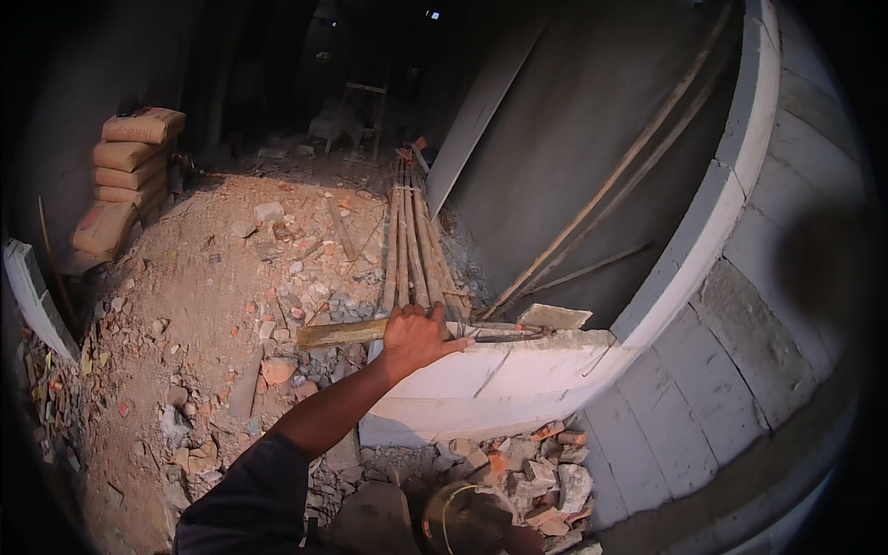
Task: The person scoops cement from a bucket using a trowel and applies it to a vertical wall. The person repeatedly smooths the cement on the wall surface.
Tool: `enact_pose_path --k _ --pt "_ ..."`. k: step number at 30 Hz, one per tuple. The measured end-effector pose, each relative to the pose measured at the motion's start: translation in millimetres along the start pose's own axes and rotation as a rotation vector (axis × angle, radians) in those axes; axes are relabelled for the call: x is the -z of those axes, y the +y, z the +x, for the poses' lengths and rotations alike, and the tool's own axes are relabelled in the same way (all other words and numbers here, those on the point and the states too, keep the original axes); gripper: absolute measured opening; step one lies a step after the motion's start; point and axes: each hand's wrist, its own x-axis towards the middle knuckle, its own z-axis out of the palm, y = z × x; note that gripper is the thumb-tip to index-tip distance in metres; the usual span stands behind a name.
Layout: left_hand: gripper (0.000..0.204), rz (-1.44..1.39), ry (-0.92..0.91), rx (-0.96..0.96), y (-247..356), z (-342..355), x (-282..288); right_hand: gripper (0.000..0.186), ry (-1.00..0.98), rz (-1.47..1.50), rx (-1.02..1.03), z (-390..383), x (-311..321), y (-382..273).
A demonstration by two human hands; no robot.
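Note:
My left hand (416, 335) reaches up from the lower left, fingers curled over a rough wooden piece (338, 333) on top of a low white block wall (481, 388). To its right, a thin, dark metal item (509, 335) lies along the wall top beside a small broken slab (555, 316). At the bottom, a dark round object (453, 518) with a thin yellow line sits low by broken bricks. A dim brownish shape at its right may be part of my right hand; I cannot make out its fingers.
Stacked paper sacks (129, 166) stand at left. Long poles (416, 240) lie beyond the low wall; others (601, 190) lean on the grey wall, near a tall board (472, 120). Rubble (277, 370) covers the ground. A white block wall (703, 388) curves up the right.

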Motion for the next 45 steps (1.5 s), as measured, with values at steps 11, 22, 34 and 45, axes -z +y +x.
enact_pose_path --k 11,22,34,45 --pt "0.085 0.059 0.040 -0.045 -6 0 -11 0.046 -0.278 -0.099 -0.071 3 8 -44" --pt "0.088 0.032 -0.229 0.071 -2 6 2 0.036 -0.351 -0.168 -0.183 11 2 -26" --pt "0.088 0.234 -0.152 0.002 3 11 -23 0.028 -0.133 0.037 -0.075 14 -46 -19" --pt "0.087 0.261 -0.210 0.060 11 13 -22 0.033 -0.258 0.082 -0.269 37 -47 -13"
